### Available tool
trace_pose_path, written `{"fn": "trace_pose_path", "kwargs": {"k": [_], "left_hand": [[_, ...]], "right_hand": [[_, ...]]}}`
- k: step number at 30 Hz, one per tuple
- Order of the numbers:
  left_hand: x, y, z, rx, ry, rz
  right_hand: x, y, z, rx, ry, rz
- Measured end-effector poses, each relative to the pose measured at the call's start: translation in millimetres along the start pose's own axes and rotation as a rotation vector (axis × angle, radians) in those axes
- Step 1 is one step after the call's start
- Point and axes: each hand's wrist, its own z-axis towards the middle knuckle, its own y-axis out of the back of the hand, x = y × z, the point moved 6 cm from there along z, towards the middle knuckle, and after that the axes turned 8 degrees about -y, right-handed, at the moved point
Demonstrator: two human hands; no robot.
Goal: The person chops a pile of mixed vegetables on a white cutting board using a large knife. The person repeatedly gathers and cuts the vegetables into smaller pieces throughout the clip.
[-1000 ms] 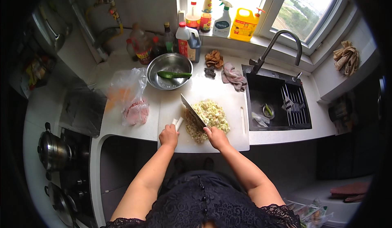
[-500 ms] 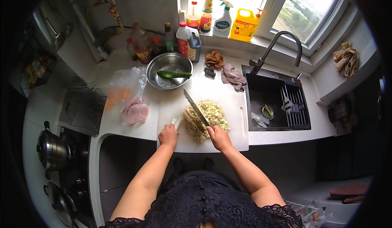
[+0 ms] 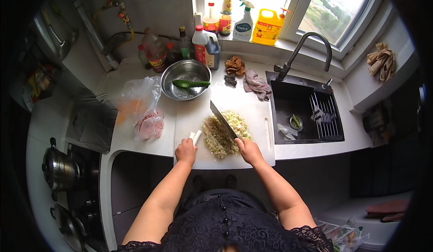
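Observation:
My right hand (image 3: 249,151) is closed round the handle of a kitchen knife (image 3: 223,119). Its blade slants up and to the left across a pile of finely chopped pale green and white vegetable (image 3: 215,140). The pile lies on a white cutting board (image 3: 209,162) at the counter's front edge. Left of the pile, my left hand (image 3: 185,152) is closed at the board's left side, with short white stalk pieces (image 3: 195,136) sticking out past its fingers. Its fingertips are partly hidden.
Behind the board stands a steel bowl (image 3: 168,91) with a green cucumber (image 3: 191,84) in it. Plastic-bagged pink meat (image 3: 149,126) lies to the left. A crumpled cloth (image 3: 257,85) sits beside the black sink (image 3: 288,102). Bottles, including a large jug (image 3: 206,48), line the back.
My right hand and the knife have shifted to the right over the chopped pile. The left hand stays by the white stalk pieces.

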Motion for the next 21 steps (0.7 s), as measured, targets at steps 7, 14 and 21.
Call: {"fn": "trace_pose_path", "kwargs": {"k": [7, 14, 21], "left_hand": [[-1.2, -3.4, -1.8, -0.02, 0.003, 0.006], [0.4, -1.9, 0.8, -0.032, -0.002, -0.004], [-0.6, -2.8, -3.0, -0.044, 0.003, -0.009]], "right_hand": [[-10.4, -4.3, -4.8, -0.068, -0.04, 0.04], [-4.2, 5.5, -8.5, -0.134, 0.022, 0.112], [-8.5, -2.0, -4.5, -0.1, 0.006, 0.089]]}}
